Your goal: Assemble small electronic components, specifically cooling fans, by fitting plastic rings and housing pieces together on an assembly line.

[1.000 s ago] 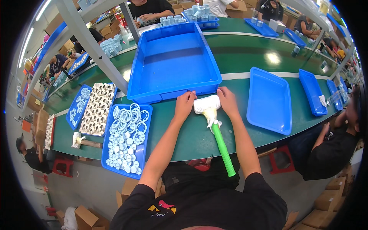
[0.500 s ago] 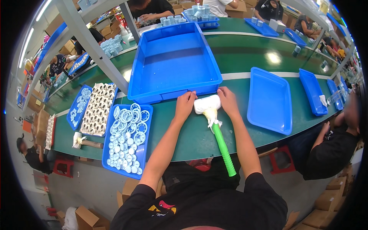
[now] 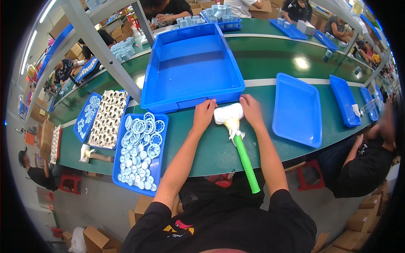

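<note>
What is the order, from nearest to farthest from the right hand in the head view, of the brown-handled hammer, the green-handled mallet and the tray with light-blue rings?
1. Green-handled mallet: white head just left of the right hand.
2. Tray with light-blue rings: left, past the left forearm.
3. Brown-handled hammer: farther left, beyond that tray.

Strip lights (image 3: 29, 52) glow at upper left; red stools (image 3: 311, 175) stand on a grey floor (image 3: 99, 198), probably concrete.

Right hand (image 3: 251, 110) — just beside mallet (image 3: 241, 147) (green-handled)
</note>
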